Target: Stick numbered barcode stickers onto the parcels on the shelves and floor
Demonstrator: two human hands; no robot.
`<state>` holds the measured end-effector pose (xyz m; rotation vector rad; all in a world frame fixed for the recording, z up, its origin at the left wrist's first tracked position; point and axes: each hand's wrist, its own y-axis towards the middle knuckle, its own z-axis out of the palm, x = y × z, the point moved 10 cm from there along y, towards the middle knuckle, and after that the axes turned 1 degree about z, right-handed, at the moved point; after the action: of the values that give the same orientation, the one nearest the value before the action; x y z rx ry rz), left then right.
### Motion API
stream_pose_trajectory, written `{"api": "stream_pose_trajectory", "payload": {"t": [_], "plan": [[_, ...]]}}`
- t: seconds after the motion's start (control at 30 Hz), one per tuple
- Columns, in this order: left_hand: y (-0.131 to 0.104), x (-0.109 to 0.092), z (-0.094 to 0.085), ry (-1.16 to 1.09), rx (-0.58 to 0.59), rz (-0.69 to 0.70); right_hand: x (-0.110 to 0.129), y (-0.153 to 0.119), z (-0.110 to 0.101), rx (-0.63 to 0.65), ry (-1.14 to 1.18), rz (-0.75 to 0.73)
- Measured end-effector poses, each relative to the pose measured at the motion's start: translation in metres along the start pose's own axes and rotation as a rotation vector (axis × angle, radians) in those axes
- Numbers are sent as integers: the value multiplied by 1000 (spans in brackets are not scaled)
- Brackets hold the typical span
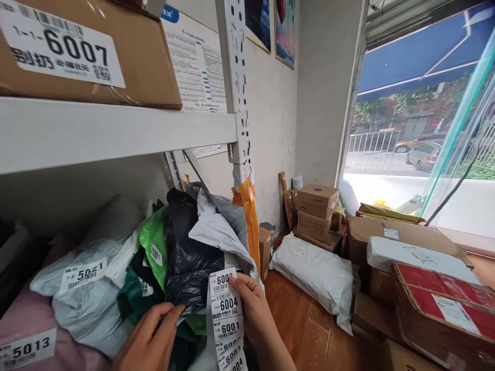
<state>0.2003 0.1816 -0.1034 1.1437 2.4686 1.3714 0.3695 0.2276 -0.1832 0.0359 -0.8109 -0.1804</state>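
My right hand [251, 301] pinches the upper right edge of a long strip of white number labels [227, 314], which hangs down in front of the shelf. The numbers 6004 and 6001 read on it. My left hand [150, 335] is beside the strip, thumb and fingertips brought together at the black plastic parcel [189, 247]; whether they grip it is unclear. Left of that lie a bright green parcel [154, 247], a dark green one [139, 288], a pale grey bag [85, 288] labelled 5021 and a pink bag [34, 330] labelled 5013.
Above the bags runs a white shelf beam [116, 131] holding a cardboard box [143, 56] marked 6007. An upright post [235, 87] with orange tape stands ahead. On the floor at right lie a large white parcel [313, 268], stacked cartons [317, 198] and a red-topped box [444, 304].
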Motion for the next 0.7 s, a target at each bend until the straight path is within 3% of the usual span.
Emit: {"api": "stream_pose_trajectory", "payload": {"t": [0.17, 0.27, 0.33, 0.4, 0.47, 0.57, 0.7], "plan": [[-6, 31, 7, -336, 83, -276, -3, -3, 1, -1, 0, -8], [-13, 50, 8, -530, 200, -454, 6, -7, -14, -96, 25, -44], [-13, 47, 5, -627, 301, -430, 17, -13, -27, -178, 80, -84], [-9, 33, 0, -695, 393, -326, 27, -20, -29, -183, 129, -112], [-8, 28, -3, -701, 418, -323, 32, -25, -16, -112, 123, -118], [-16, 42, 0, -679, 338, -575, 22, -30, 17, 2, -30, -131], [-29, 46, 27, -801, 340, -811, -10, -25, 53, 33, -278, -184]]}}
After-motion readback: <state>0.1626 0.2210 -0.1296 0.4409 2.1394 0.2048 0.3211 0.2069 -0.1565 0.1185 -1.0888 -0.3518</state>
